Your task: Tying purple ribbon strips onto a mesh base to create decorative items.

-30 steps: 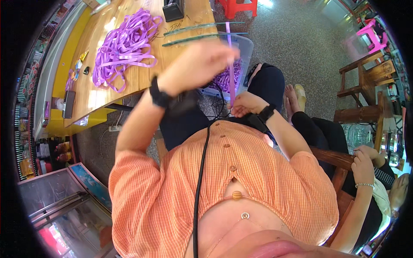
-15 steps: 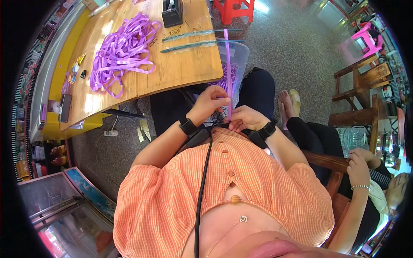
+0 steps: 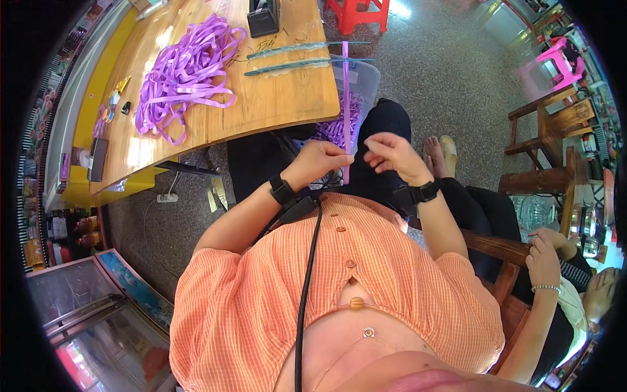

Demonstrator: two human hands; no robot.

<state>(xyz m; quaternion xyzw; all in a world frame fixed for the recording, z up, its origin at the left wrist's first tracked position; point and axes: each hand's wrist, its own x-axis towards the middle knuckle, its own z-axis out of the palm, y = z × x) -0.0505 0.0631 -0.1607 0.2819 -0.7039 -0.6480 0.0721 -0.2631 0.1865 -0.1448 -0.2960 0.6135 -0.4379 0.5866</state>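
A narrow purple ribbon stretches from two slim dark green rods at the table's right edge down toward my lap. My left hand pinches this ribbon between thumb and forefinger, and a short end hangs below the fingers. Just to the right, my right hand is raised off the ribbon, its fingers loosely curled and apart, with nothing visible in them. Under the strip stands a clear plastic bin containing many purple ribbon pieces. A large tangled heap of purple ribbon lies on the wooden table.
A black tape dispenser stands at the table's far side. Beyond the bin is a red stool. Wooden chairs and a seated person's arm are at my right. A glass-topped cabinet stands at lower left.
My right hand has let go of the ribbon's lower end and moved up and right. My left hand has shifted slightly right and down, with its fingers now on the ribbon.
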